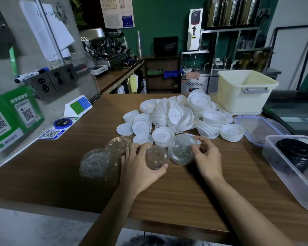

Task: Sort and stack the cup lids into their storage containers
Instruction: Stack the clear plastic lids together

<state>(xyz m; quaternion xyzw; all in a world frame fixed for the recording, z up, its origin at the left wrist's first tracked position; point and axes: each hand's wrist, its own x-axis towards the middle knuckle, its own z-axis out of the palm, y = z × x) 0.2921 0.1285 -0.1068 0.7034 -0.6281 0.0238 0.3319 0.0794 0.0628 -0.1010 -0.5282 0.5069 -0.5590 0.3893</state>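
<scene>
Left grip (140, 167) curled round a clear domed lid (157, 158), right grip (207, 157) pinching a stack of clear ribbed lids (180, 150), both mid-tabletop (167, 192), just beside the white lid pile (176, 116).

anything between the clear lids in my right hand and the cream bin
Yes. The pile of white lids lies on the table between the clear lids in the right hand and the cream bin. Nothing visible blocks a path over it. The left hand holds a dome lid, off that line.
</scene>
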